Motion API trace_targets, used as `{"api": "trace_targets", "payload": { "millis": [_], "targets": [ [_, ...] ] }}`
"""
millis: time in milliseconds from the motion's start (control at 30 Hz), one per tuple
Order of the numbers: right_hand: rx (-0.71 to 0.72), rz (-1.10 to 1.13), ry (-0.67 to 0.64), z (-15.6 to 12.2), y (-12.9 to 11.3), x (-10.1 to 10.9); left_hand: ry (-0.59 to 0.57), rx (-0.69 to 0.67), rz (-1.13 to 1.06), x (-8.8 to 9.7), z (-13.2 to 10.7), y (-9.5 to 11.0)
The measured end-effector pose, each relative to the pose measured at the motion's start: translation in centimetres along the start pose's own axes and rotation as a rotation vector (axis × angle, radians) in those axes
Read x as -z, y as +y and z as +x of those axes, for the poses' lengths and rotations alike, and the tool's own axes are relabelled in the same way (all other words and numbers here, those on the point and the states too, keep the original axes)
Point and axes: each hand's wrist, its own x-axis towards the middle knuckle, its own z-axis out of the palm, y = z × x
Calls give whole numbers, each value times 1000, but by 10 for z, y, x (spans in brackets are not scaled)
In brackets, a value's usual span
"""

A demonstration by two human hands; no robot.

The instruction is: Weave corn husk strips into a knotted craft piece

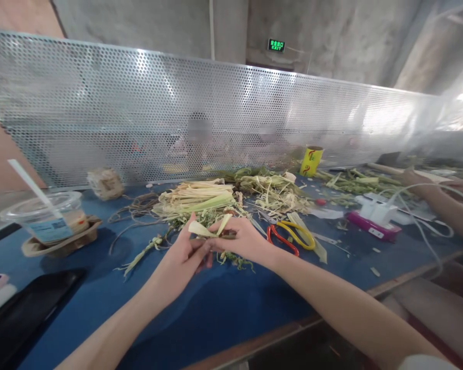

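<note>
Above the near part of the blue table (pixel 212 313), my two hands meet around a pale corn husk strip (pixel 201 229), its two ends sticking up between the fingers. My left hand (pixel 185 254) is closed, thumb and fingertips pinching the strip from the left. From the other side my right hand (pixel 245 240) grips it with bent fingers; part of the hold is hidden. Just beyond lies a stack of pale husk strips (pixel 196 198), with shredded husks (pixel 278 192) to its right. Scissors handles, red and yellow (pixel 306 242), rest right of my right hand.
A lidded plastic cup (pixel 50 221) with a straw stands at left, near a black tray-like object (pixel 34 303). Twine (pixel 135 208) lies behind. To the right are a yellow can (pixel 310 162), a purple power strip (pixel 372 227) with cables, and another person's hand (pixel 412 180). A perforated screen (pixel 216 103) borders the back.
</note>
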Motion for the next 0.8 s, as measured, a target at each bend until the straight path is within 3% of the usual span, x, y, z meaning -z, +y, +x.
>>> {"api": "trace_targets", "payload": {
  "millis": [100, 333, 533, 800],
  "targets": [
    [6, 9, 43, -1, -2, -1, 25, -8, 127, 4, 0, 0],
    [-216, 202, 55, 1, -3, -1, -42, -3, 241, 9, -1, 5],
    [-173, 237, 48, 2, -5, 2, -61, 27, 196, 8, -2, 8],
    [-115, 120, 39, 1, 2, 4, 18, -23, 276, 11, -2, -5]
  ]
}}
